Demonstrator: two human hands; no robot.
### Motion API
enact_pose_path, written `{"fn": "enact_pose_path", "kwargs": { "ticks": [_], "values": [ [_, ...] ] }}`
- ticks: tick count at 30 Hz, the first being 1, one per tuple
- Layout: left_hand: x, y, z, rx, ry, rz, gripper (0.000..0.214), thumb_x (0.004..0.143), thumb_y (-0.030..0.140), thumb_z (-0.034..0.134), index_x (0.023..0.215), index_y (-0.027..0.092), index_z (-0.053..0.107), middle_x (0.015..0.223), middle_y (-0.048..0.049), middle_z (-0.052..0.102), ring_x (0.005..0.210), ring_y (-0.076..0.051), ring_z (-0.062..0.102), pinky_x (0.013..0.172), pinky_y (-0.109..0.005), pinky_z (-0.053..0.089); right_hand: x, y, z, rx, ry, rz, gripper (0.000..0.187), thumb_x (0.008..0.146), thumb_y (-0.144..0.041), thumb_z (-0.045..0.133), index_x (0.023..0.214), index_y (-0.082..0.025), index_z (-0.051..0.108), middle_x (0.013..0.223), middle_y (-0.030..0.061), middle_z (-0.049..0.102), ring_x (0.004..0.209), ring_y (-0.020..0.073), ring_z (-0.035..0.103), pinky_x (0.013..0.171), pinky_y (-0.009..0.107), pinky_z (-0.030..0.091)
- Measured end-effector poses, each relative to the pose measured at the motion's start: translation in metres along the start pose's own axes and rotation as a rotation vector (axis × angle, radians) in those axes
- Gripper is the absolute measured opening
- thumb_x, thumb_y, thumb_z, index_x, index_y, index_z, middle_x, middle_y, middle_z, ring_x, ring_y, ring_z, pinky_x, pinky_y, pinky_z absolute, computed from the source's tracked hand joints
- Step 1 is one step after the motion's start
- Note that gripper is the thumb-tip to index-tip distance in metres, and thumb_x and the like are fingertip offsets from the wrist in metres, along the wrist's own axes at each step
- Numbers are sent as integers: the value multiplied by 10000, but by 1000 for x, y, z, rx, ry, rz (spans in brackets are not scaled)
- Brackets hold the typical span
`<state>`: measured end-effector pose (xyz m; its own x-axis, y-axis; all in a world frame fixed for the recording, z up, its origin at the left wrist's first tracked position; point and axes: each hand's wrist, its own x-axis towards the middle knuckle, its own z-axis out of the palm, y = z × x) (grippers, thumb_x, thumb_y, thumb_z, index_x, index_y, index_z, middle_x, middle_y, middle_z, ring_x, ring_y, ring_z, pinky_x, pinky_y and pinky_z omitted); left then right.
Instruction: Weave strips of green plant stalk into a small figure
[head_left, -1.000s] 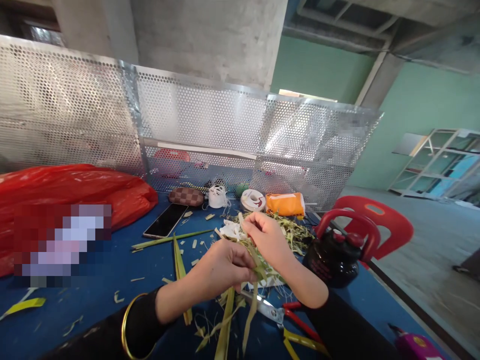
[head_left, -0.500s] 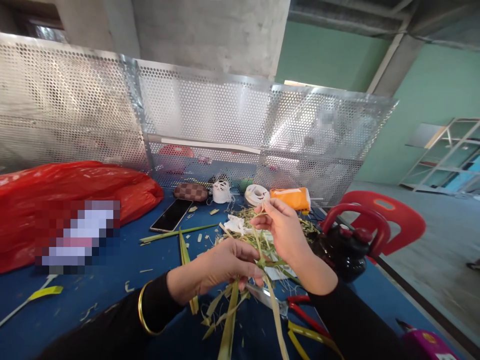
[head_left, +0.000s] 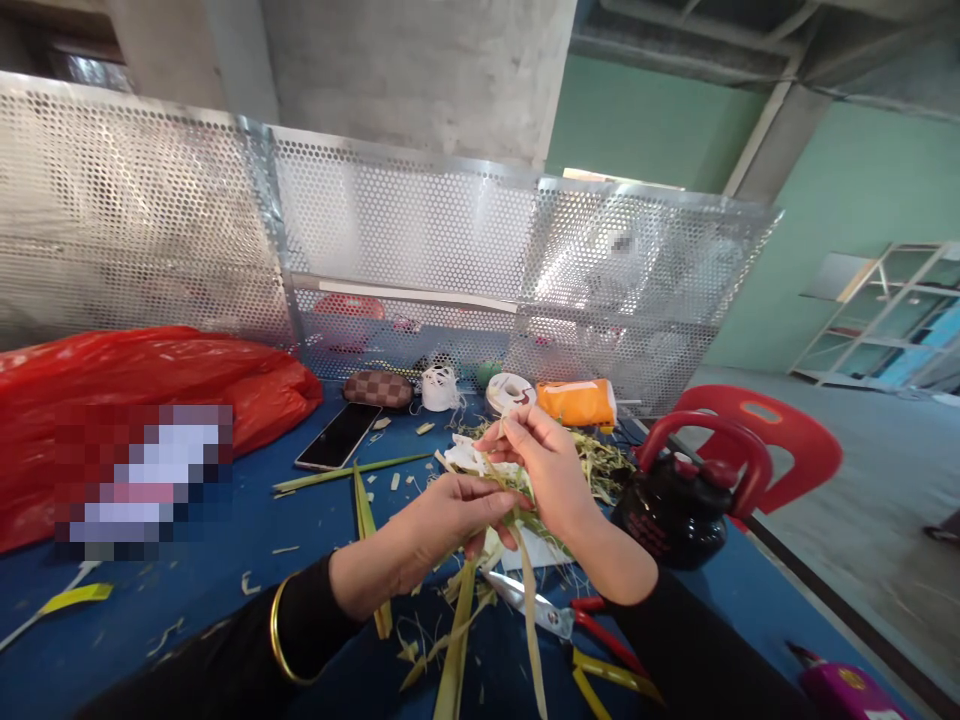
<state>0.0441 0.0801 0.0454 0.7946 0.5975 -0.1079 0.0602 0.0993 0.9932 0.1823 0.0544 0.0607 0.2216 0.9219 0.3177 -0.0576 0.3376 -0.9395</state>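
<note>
Over the blue table, my left hand [head_left: 465, 512] is closed on a bundle of pale green leaf strips, thumb pressed against the fingers. One long leaf strip [head_left: 531, 620] hangs down from between the hands, and a wider leaf [head_left: 455, 650] hangs below my left palm. My right hand [head_left: 546, 465] pinches the upper end of a strip, just above and right of the left hand. Below them lie red-handled scissors [head_left: 551, 612] with their blades pointing left. Where the strips cross is partly hidden by my fingers.
Leaf scraps [head_left: 600, 465] litter the table behind my hands. A black jug [head_left: 667, 515] with a red handle stands at the right, before a red chair [head_left: 806, 440]. A phone [head_left: 337, 437], a checked case [head_left: 377, 389], a ribbon roll [head_left: 512, 392] and a red bag [head_left: 150, 375] lie further back.
My right hand has moved slightly left and down, nearer my left hand. The long strip now hangs straighter, and more of the scissor blades shows.
</note>
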Motion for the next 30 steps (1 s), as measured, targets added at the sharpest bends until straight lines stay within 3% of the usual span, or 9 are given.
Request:
{"fn": "enact_pose_path", "kwargs": {
  "ticks": [10,13,16,20,22,25,30],
  "values": [
    [1,-6,0,-85,-22,-107,248,744,327,671,886,142,756,557,-15,644,428,-68,424,455,-204,317,-9,0,8,-76,-70,-137,168,892,-321,524,771,-208,554,795,19,677,798,159,667,769,315,533],
    [2,-5,-1,-134,86,-115,224,733,321,683,825,127,744,559,-14,630,413,-62,415,440,-206,299,-4,1,2,-127,-79,-126,122,860,-336,558,863,-214,564,851,25,668,768,157,649,728,308,523],
    [2,3,-5,-195,193,-24,259,737,342,688,864,121,735,591,-8,617,424,-50,406,442,-198,283,5,-1,-12,-279,-89,-93,217,829,-345,596,1002,-216,568,873,17,646,737,149,618,692,293,494],
    [-3,17,-15,-225,281,93,277,743,356,697,866,109,718,604,2,590,468,-49,409,468,-186,307,12,-10,-29,-597,-346,-59,179,857,-358,576,816,-197,643,716,-17,587,667,137,545,637,269,429],
    [-5,21,-18,-220,284,96,276,758,351,689,881,106,715,610,0,590,487,-52,417,478,-181,317,12,-13,-32,-717,-405,-102,195,864,-318,575,724,-197,640,644,-33,541,634,131,501,605,255,390],
    [-6,22,-18,-253,276,69,242,766,326,688,888,118,708,658,-7,608,503,-54,438,478,-180,331,10,-14,-30,-810,-358,-219,212,873,-252,562,681,-200,634,636,-36,540,625,130,493,594,249,367],
    [-4,21,-18,-308,282,7,179,773,246,688,906,127,706,870,-47,660,539,-49,523,451,-168,360,10,-12,-30,-999,-308,-409,160,893,-221,560,816,-220,699,781,15,654,733,162,574,689,286,399]
  ]
}}
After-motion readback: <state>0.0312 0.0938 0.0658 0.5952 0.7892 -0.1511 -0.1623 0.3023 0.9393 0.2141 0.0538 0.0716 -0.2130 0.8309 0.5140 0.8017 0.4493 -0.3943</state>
